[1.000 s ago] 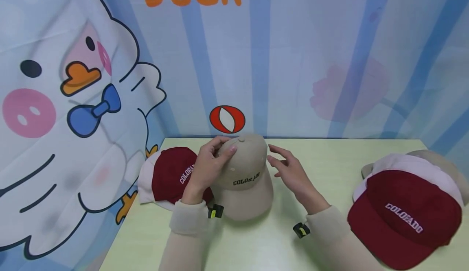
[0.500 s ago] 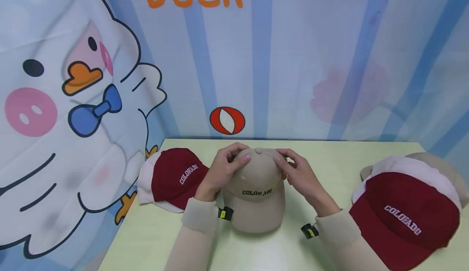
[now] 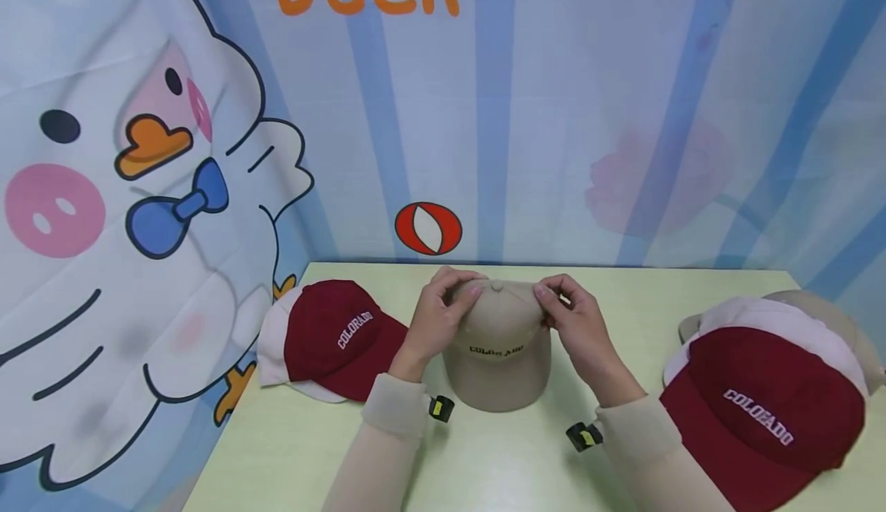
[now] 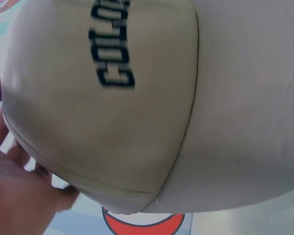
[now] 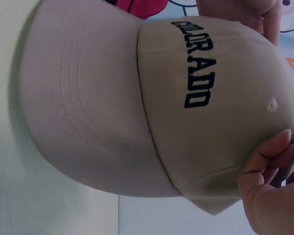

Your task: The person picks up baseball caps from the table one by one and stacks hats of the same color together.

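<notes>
Striped cloth [image 3: 554,112] hangs behind the table [image 3: 484,470]. My left hand [image 3: 434,320] and right hand [image 3: 583,331] pinch the tan cap [image 3: 497,354] near its top, between a red cap [image 3: 339,335] to the left and piled caps [image 3: 775,393] to the right.

Between left hand [image 3: 438,318] and right hand [image 3: 584,329]: beige cap [image 3: 497,331] blocks passage. Left of grip: red cap [image 3: 328,331] in way, just beside left hand. Right of grip: open table [image 3: 640,320], then cap pile [image 3: 775,389] well apart. Beyond grip: narrow table strip, then cloth backdrop [image 3: 540,128]. Nearer than grip: open lane between sleeves [image 3: 384,443].
</notes>
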The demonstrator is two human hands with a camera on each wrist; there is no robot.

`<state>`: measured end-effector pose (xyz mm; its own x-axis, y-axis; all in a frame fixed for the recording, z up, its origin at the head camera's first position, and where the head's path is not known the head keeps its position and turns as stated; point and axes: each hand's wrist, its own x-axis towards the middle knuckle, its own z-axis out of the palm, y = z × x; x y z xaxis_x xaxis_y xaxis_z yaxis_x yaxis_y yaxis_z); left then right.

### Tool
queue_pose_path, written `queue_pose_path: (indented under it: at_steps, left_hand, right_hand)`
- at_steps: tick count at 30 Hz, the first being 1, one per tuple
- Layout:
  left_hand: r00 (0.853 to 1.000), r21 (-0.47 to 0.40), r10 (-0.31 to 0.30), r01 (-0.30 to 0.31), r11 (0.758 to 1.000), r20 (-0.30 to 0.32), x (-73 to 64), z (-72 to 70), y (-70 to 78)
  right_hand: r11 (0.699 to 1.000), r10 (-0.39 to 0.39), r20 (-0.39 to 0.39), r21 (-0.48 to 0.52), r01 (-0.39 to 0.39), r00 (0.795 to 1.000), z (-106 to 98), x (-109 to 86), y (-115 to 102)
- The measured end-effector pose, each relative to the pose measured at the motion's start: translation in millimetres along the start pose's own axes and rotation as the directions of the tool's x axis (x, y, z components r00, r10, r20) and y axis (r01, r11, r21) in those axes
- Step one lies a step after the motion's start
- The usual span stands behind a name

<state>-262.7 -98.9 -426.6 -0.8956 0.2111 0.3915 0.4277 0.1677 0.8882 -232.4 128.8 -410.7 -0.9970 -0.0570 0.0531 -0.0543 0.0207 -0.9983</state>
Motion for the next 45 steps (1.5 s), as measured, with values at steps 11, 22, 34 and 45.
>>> queue_pose_path:
  at_steps: [11, 22, 34, 45]
  left_hand:
    - [0.994, 0.065, -0.039, 0.046, 0.997, -0.100, 5.8, 7.1, -3.4]
    - [0.987, 0.150, -0.105, 0.124, 0.981, -0.123, 10.4, 11.6, -12.7]
    - [0.986, 0.320, -0.109, 0.145, 0.936, -0.129, 26.0, 11.5, -31.5]
    - [0.977, 0.423, -0.165, 0.209, 0.882, -0.138, 40.5, 8.8, -48.0]
  right_hand:
    - [0.995, 0.006, -0.029, 0.105, -0.003, 1.000, 12, 19.3, 7]
    - [0.988, -0.003, -0.042, 0.152, 0.009, 0.999, 22, 34.3, 19]
    - [0.995, 0.068, -0.007, 0.076, -0.068, 0.998, 31, 56.7, 30]
    - [0.989, 0.147, 0.063, -0.009, -0.146, 0.987, 34, 77.3, 39]
